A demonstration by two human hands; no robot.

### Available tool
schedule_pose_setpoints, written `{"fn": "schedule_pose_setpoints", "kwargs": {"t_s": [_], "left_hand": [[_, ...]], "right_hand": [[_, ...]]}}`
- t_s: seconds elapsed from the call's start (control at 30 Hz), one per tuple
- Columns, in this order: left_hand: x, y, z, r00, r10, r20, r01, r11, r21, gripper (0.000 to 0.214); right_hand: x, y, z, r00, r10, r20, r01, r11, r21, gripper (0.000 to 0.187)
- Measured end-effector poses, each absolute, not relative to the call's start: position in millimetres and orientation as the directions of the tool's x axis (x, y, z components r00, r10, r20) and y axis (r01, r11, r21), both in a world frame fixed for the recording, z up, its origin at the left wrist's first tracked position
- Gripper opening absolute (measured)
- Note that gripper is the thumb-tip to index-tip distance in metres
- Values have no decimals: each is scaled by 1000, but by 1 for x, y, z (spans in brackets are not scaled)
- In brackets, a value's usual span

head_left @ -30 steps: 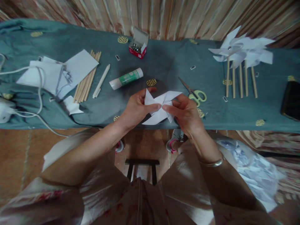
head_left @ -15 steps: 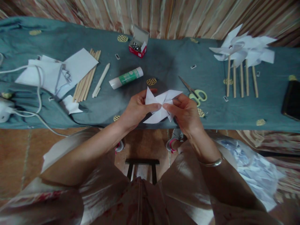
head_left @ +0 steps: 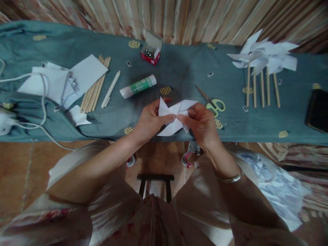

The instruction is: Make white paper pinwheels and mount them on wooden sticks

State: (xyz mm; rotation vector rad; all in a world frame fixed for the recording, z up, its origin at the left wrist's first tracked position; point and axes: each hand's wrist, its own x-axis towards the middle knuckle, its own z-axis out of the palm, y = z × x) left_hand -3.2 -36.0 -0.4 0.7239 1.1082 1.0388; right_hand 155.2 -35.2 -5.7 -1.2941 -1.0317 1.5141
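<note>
Both thumbs press on the centre of a white paper pinwheel (head_left: pixel 172 129), held near the table's front edge. My left hand (head_left: pixel 150 118) grips its left side, and my right hand (head_left: pixel 203 121) grips its right side; the fingers behind the paper are mostly hidden. Just beyond my right hand lie scissors (head_left: pixel 215 105) with pale green handles, blades spread. A glue stick (head_left: pixel 138 86) with a green label lies beyond my left hand. Further back, a small red box (head_left: pixel 151 58) stands with its lid up and shiny metal pieces inside.
On the left are a white pen (head_left: pixel 111 89), several wooden sticks (head_left: pixel 96 90), white paper sheets (head_left: pixel 88 70) and a white cable (head_left: pixel 43 102). Finished pinwheels on sticks (head_left: pixel 266 58) lie at the right, with a black phone-like object (head_left: pixel 317 111) at the far right. A stool (head_left: pixel 155 177) stands below.
The view has shifted very slightly. Both hands keep the same hold on the paper pinwheel, and nothing else has visibly moved.
</note>
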Motion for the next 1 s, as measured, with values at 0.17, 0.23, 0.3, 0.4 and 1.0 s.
{"fn": "schedule_pose_setpoints", "kwargs": {"t_s": [0.17,0.23,0.3,0.4,1.0], "left_hand": [[-4,-31,-2,99,933,-345,-331,358,873,47],[-4,-29,-1,82,939,-334,-335,342,878,46],[-4,-26,0,55,946,-321,-323,321,891,47],[-6,-22,3,16,953,-303,-320,292,902,49],[-11,-17,9,42,944,-328,-431,313,846,53]], "right_hand": [[156,-31,-2,-113,959,-262,-150,-277,-949,40],[156,-30,-1,-121,952,-282,-203,-302,-932,42],[155,-29,0,-142,938,-315,-239,-341,-909,45],[150,-30,0,-173,923,-344,-269,-380,-885,46],[134,-27,-9,-147,951,-270,-294,-303,-906,45]]}}
